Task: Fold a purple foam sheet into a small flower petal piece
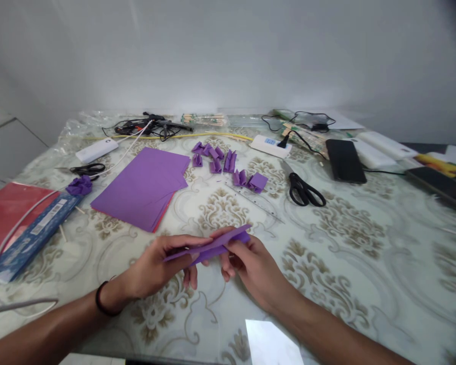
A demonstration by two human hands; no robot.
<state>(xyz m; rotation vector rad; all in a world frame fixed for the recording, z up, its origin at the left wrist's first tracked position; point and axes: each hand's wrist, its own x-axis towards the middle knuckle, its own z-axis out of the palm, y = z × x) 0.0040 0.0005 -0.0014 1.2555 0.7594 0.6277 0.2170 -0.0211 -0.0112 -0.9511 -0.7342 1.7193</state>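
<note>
Between my two hands, above the patterned tabletop, is a purple strip of folded paper (213, 247). My left hand (161, 261) pinches its left end, thumb in front and fingers behind. At the right end, my right hand (247, 258) grips it the same way, with the lower fingers curled beneath. A stack of purple paper sheets (144, 182) lies beyond my left hand, with a red edge showing under it. Several small folded purple paper pieces (230, 161) sit farther back, near the middle. A clear ruler (254, 202) lies between them and my right hand.
Black-handled scissors (306, 191) and a black phone (345, 161) lie to the right. A white power strip (270, 147) is at the back. On the left are a crumpled purple paper (79, 185), more scissors (87, 169), a red-and-blue packet (34, 228) and a white cable (21, 223).
</note>
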